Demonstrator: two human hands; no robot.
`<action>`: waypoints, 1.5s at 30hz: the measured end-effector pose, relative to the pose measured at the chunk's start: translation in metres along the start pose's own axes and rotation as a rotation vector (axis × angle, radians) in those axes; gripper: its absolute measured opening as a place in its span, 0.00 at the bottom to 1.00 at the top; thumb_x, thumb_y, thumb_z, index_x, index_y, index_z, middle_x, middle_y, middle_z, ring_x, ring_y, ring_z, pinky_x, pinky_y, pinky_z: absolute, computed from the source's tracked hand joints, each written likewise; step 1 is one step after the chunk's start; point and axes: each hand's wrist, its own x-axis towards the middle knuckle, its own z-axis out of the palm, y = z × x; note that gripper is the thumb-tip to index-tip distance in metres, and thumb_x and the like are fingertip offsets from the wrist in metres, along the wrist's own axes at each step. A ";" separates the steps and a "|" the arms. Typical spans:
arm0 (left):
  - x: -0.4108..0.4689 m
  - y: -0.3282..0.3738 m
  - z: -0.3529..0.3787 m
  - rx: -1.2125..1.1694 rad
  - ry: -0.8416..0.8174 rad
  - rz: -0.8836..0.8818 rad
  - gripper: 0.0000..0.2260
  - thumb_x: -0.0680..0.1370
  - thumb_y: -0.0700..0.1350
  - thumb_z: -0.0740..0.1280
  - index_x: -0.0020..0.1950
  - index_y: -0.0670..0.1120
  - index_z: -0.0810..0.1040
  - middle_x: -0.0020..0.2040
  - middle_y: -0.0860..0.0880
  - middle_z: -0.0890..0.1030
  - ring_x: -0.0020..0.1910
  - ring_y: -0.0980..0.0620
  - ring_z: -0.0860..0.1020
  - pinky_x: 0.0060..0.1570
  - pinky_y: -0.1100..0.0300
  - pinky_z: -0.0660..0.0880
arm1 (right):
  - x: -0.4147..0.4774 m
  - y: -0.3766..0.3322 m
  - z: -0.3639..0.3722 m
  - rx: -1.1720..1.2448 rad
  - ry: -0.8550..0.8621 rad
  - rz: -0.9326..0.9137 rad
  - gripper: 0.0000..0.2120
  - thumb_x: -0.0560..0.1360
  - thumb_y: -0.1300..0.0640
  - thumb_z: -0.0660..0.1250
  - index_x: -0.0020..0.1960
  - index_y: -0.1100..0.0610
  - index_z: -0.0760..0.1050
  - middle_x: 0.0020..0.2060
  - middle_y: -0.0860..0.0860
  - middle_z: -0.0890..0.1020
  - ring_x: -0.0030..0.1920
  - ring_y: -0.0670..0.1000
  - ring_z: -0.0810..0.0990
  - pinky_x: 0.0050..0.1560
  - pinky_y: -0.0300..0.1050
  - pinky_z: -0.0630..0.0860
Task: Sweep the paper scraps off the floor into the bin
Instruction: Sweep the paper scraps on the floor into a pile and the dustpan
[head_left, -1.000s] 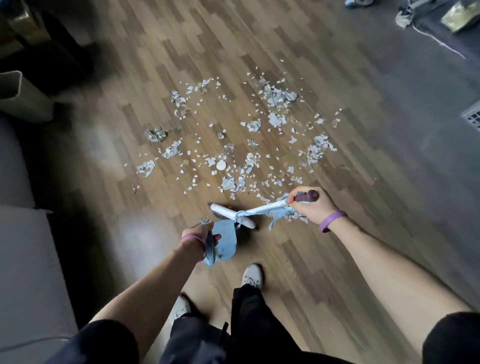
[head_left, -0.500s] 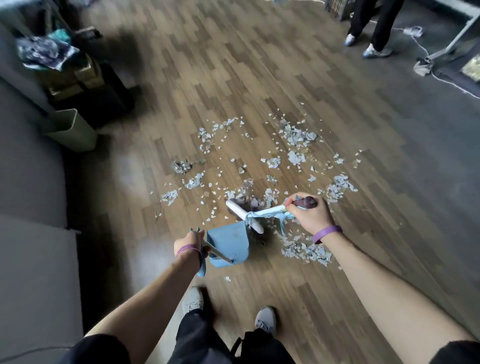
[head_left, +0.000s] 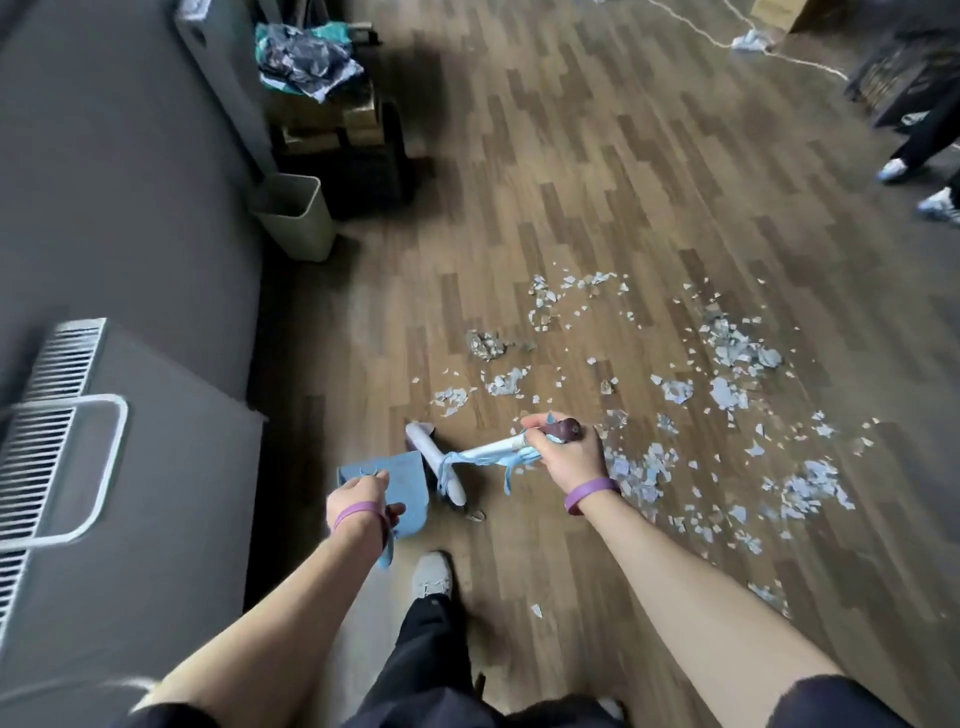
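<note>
Dustpan (head_left: 406, 480) gripped in L hand (head_left: 359, 500), broom (head_left: 491, 448) in R hand (head_left: 569, 458), now left of scraps (head_left: 730, 358), nearer bin (head_left: 301, 221).

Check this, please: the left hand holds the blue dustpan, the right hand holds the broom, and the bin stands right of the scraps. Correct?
One error: in the head view the bin stands left of the scraps. The left hand does hold the blue dustpan, the right hand the broom.

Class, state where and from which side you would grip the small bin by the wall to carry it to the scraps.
Grip the bin by its open top rim at the front-right edge, from above on the open-floor side. It stands upright, with the wall on its left and boxes behind.
</note>
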 end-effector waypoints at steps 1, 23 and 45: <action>0.012 0.012 -0.012 -0.028 0.001 -0.022 0.07 0.76 0.41 0.68 0.53 0.41 0.78 0.40 0.41 0.79 0.26 0.47 0.76 0.28 0.62 0.68 | 0.006 -0.012 0.023 -0.003 -0.012 -0.012 0.12 0.71 0.63 0.67 0.38 0.48 0.82 0.37 0.45 0.83 0.39 0.47 0.80 0.47 0.44 0.78; 0.107 0.095 0.047 0.099 -0.237 -0.054 0.04 0.79 0.40 0.64 0.45 0.44 0.75 0.42 0.41 0.78 0.19 0.50 0.76 0.22 0.63 0.73 | 0.159 -0.052 0.063 -0.088 0.196 0.246 0.06 0.66 0.51 0.72 0.37 0.54 0.81 0.36 0.52 0.82 0.38 0.55 0.80 0.39 0.42 0.76; 0.023 0.137 0.287 0.462 -0.494 0.028 0.03 0.78 0.39 0.66 0.51 0.43 0.76 0.19 0.51 0.75 0.17 0.51 0.74 0.21 0.66 0.68 | 0.220 -0.075 -0.145 -0.252 0.535 0.204 0.12 0.71 0.49 0.69 0.33 0.56 0.75 0.29 0.58 0.77 0.35 0.60 0.74 0.38 0.46 0.73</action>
